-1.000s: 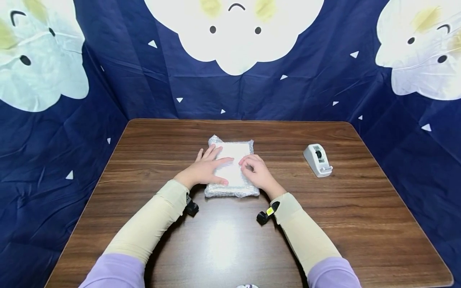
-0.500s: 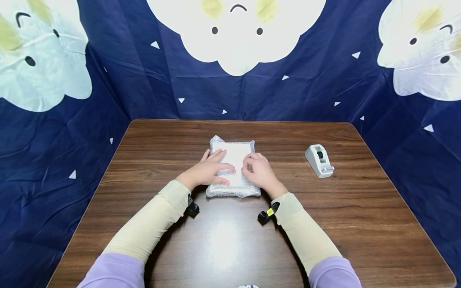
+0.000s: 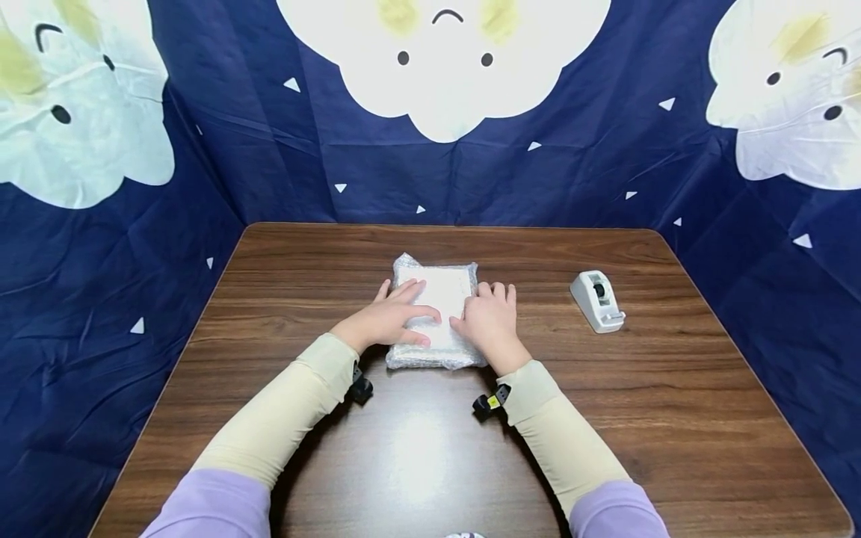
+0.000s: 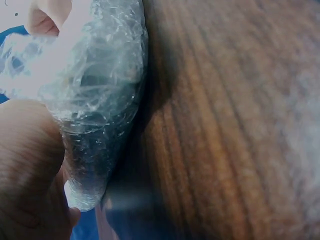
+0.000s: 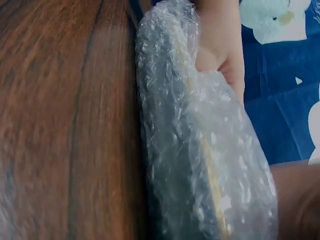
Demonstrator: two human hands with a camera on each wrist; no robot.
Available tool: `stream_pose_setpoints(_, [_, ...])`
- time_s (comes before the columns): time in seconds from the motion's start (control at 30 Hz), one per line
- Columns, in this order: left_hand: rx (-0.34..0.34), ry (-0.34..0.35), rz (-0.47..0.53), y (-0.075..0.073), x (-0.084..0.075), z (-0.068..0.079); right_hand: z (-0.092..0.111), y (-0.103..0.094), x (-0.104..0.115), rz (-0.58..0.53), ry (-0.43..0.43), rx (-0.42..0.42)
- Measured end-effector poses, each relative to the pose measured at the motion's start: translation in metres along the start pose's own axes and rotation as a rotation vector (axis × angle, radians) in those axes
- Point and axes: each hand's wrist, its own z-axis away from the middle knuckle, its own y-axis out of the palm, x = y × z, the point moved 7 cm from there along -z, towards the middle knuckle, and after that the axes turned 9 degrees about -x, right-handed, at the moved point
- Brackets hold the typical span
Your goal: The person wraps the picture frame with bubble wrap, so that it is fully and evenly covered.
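A flat rectangular package (image 3: 444, 299), white on top and wrapped in clear bubble wrap (image 5: 170, 130), lies on the wooden table. Across its left side rests my left hand (image 3: 386, 317), fingers spread and thumb lying on the top. My right hand (image 3: 491, 321) touches the right edge, its thumb on the white top and its fingers reaching past the edge. The left wrist view shows the crinkled front side of the bubble wrap (image 4: 105, 90) beside the heel of my hand. A yellowish edge shows through the wrap in the right wrist view. The right fingertips are partly hidden.
A white tape dispenser (image 3: 597, 301) stands to the right of the package on the brown table (image 3: 673, 403). Behind the table hangs a dark blue cloth (image 3: 377, 179) with white cloud shapes. A small round patterned thing (image 3: 464, 535) peeks in at the bottom edge.
My right hand has gone from fingertips gathered on the package top to fingers spread out over its right edge. The left hand stays on the left side, its fingers shifted only slightly.
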Motion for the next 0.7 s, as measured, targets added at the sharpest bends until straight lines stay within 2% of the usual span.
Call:
stream_pose_setpoints(0.1, [0.01, -0.001, 0.001, 0.001, -0.001, -0.001, 0.002, 0.004, -0.015, -0.073, 0.097, 0.087])
stream_pose_setpoints(0.2, [0.024, -0.012, 0.005, 0.002, 0.001, -0.001, 0.003, 0.012, -0.026, -0.242, 0.139, 0.144])
stream_pose_setpoints(0.3, [0.028, -0.016, 0.012, 0.003, 0.002, -0.001, 0.002, 0.018, -0.028, -0.399, 0.095, 0.162])
stream_pose_setpoints(0.43, [0.015, -0.016, 0.014, 0.005, 0.004, 0.001, -0.001, 0.021, -0.032, -0.553, 0.042, 0.154])
stream_pose_setpoints(0.57, [-0.01, -0.02, 0.01, 0.006, 0.006, 0.001, -0.001, 0.022, -0.041, -0.736, 0.034, 0.219])
stream_pose_setpoints(0.7, [-0.052, -0.022, 0.029, 0.007, 0.01, 0.001, 0.001, 0.021, -0.053, -0.824, 0.038, 0.283])
